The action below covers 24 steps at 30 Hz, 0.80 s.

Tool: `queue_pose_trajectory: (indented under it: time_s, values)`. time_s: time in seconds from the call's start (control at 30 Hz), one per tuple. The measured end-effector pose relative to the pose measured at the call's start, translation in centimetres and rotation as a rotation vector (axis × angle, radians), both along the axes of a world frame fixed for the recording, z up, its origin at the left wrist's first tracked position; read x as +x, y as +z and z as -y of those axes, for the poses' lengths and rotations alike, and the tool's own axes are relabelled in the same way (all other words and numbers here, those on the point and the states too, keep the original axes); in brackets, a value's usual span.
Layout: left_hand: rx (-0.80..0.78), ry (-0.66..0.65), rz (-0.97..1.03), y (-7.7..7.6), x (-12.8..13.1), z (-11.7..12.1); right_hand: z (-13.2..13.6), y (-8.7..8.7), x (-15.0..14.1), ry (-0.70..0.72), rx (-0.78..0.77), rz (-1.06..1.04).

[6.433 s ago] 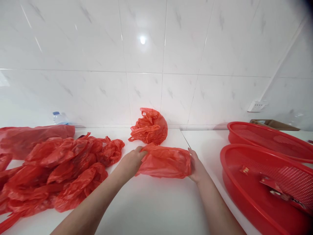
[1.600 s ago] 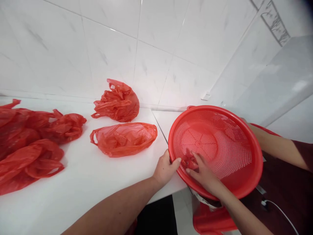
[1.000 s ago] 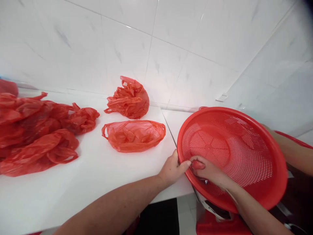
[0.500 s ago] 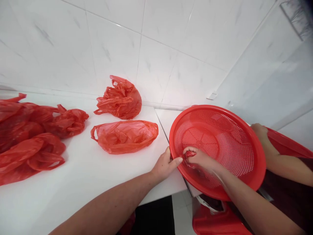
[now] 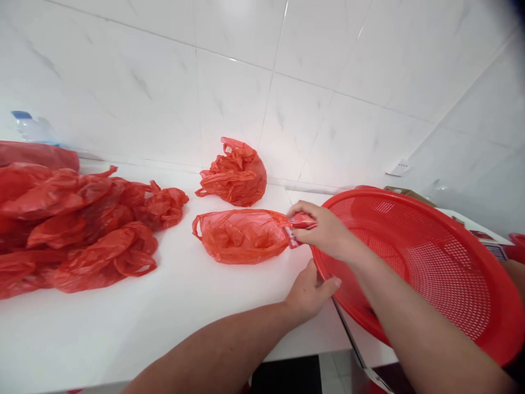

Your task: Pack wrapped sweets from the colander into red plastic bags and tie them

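My left hand (image 5: 309,293) grips the near-left rim of the red plastic strainer basket (image 5: 443,246), thumb over the edge. In my right hand (image 5: 322,227) are small red-and-white packets (image 5: 302,221), pinched between the fingers. That hand is above the table at the right end of an open red plastic bag (image 5: 244,249), beside its handle. The bag lies with its mouth spread. How many packets there are is hard to make out.
Behind the open bag stands a bunched red bag (image 5: 241,175) against the tiled wall. A heap of red bags (image 5: 90,219) covers the table's left part, with a clear bottle (image 5: 30,128) behind. Another person's arm (image 5: 515,273) shows at the basket's right side.
My right hand has come out of the basket with the packets and moved left to the open bag. The basket now tilts more, with my left hand still on its rim. The view has shifted left.
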<state>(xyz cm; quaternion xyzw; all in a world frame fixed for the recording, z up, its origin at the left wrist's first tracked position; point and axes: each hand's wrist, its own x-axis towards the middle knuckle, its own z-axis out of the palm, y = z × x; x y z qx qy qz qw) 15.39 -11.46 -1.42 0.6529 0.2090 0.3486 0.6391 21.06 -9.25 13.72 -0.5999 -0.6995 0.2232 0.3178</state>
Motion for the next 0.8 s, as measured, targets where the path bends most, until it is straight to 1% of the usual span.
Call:
queue_pose_trajectory:
  time_s: [0.07,0.1,0.17,0.23,0.3,0.37,0.47,0.53,0.6,0.67,0.7,0.73,0.8]
  values:
    - [0.016,-0.005,0.001,0.1,-0.1,0.0,-2.6,-1.5,-2.2,0.045,0.088,0.155]
    - [0.027,-0.020,0.012,0.3,-0.2,0.0,-3.7,-2.4,-3.0,0.051,0.103,0.202]
    - [0.044,-0.057,0.040,0.6,-0.5,0.0,-5.6,-4.1,-4.0,0.049,0.077,0.258]
    - [0.045,-0.089,0.061,0.9,-0.7,0.0,-6.9,-5.4,-4.4,0.062,0.025,0.265]
    - [0.035,-0.098,0.069,1.2,-0.8,0.0,-7.6,-6.1,-4.5,0.119,-0.034,0.242]
    - [0.031,-0.096,0.076,1.2,-0.8,-0.1,-7.7,-6.0,-4.2,0.178,-0.086,0.203]
    - [0.033,-0.055,0.081,0.9,-0.5,-0.3,-6.6,-4.8,-3.5,0.150,-0.085,0.154]
    - [0.023,-0.027,0.081,0.5,-0.4,-0.3,-5.1,-3.5,-2.5,0.086,-0.056,0.131]
    - [0.005,-0.020,0.079,0.2,-0.3,-0.3,-3.0,-2.1,-0.9,-0.004,-0.036,0.110]
    - [-0.007,-0.019,0.079,0.0,-0.3,-0.3,-0.7,-1.1,1.4,-0.116,-0.030,0.102]
    - [-0.010,-0.019,0.078,0.0,-0.3,-0.3,0.5,-0.9,2.8,-0.157,-0.024,0.110]
    - [-0.012,-0.019,0.077,0.0,-0.4,-0.3,1.7,-0.9,4.5,-0.174,-0.048,0.121]
    - [-0.017,-0.019,0.072,0.0,-0.4,-0.3,3.9,-1.7,8.1,-0.219,-0.156,0.177]
